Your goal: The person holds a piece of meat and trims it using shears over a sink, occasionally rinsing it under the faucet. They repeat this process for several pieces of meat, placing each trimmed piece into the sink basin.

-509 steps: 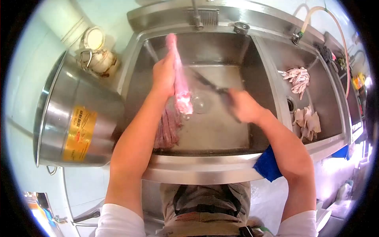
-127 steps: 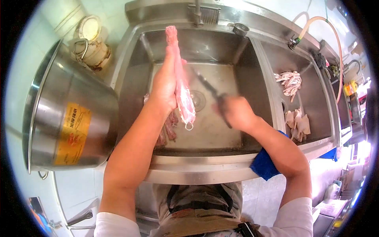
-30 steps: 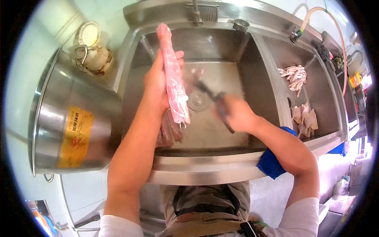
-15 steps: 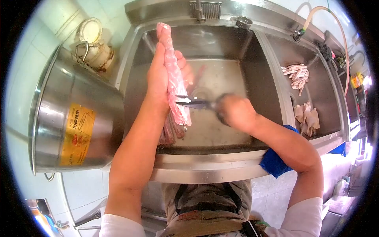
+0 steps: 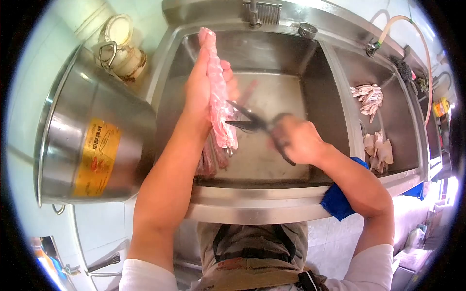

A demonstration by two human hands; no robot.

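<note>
My left hand [image 5: 200, 92] is wrapped round a long pink piece of meat [image 5: 217, 82], held lengthwise over the left part of the steel sink [image 5: 325, 111]. In my right hand [image 5: 297, 140] are black-handled scissors [image 5: 252, 121], their blades apart and pointing left at the lower part of the meat. One blade tip overlaps the meat's right edge; whether it cuts in is unclear. Below, more dark reddish meat strips [image 5: 208, 160] lie in the sink, partly hidden by the held piece and my left arm.
A big steel pot [image 5: 126, 145] with a yellow label stands at the left, near white tubs [image 5: 127, 63]. In the right basin lie two pale meat piles [image 5: 370, 99] [image 5: 378, 151]. A blue cloth [image 5: 338, 201] hangs over the front edge. A hose [image 5: 421, 36] arches at upper right.
The scissor blades have opened wider, and the upper blade now points more upward. The held meat appears slightly further right and higher in the view, which has itself shifted a little.
</note>
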